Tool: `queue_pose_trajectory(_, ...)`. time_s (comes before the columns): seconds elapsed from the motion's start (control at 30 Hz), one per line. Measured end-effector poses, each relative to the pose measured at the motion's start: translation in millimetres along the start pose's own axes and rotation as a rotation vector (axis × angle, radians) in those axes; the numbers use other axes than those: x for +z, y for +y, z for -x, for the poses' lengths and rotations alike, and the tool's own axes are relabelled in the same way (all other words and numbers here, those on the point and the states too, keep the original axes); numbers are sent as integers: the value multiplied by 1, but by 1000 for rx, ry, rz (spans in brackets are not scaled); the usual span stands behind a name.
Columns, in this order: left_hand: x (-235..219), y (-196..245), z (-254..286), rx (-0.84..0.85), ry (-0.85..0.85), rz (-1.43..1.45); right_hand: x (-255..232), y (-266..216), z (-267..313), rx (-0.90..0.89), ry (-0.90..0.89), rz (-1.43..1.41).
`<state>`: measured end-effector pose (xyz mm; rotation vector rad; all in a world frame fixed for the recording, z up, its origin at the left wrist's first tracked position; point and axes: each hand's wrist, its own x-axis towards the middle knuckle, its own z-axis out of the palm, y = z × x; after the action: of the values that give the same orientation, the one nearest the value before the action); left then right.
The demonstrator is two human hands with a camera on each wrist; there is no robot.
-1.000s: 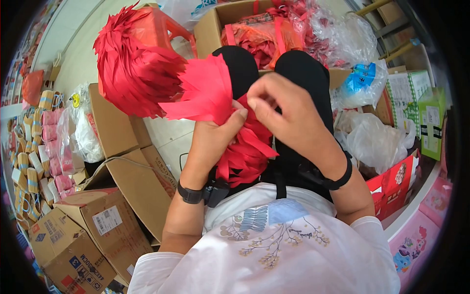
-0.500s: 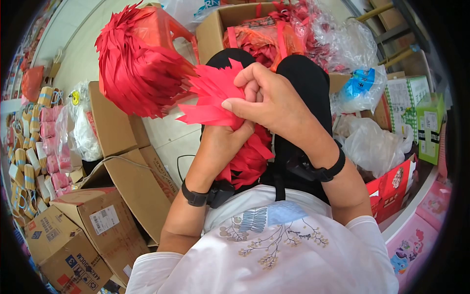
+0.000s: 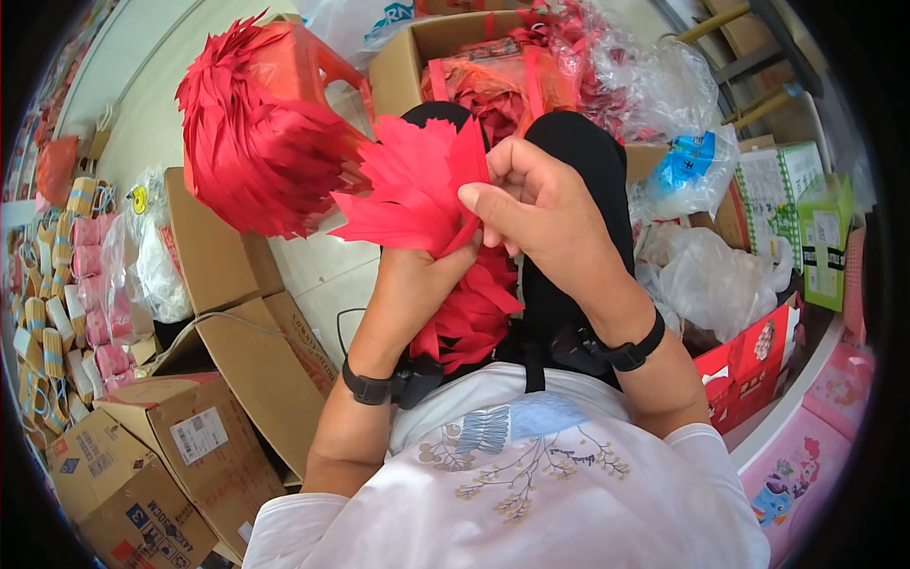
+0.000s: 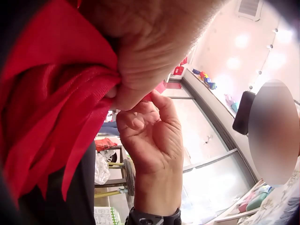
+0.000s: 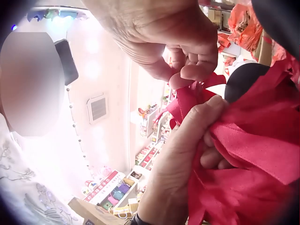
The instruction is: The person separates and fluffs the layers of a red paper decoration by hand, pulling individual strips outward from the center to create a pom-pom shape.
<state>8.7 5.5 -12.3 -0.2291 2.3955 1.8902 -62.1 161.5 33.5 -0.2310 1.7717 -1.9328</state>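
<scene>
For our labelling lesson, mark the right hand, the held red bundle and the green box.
Right hand (image 3: 555,211), head view: back of hand.
Held red bundle (image 3: 414,178), head view: upper strips.
Green box (image 3: 826,228), head view: label.

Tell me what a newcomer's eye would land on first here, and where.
Probably the big shaggy mass of red strips, draped over a red stool at the head view's upper left. Next, the smaller red bundle near the center, gripped by the left hand while the right hand pinches its edge. Then the open cardboard box of red material at the top.
</scene>
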Motion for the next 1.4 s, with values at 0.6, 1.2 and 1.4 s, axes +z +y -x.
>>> queue_pose_trajectory(0.6, -5, 4, -3, -215, -9, 179, -5, 15, -2, -41, -20, -233)
queue_pose_trajectory(1.2, -7, 5, -4, -253, -44, 171, 5, 16, -1, -102, -25, -183)
queue_pose_trajectory(1.4, -9, 4, -2, -247, -40, 190, 9, 16, 2, -136, -4, -122)
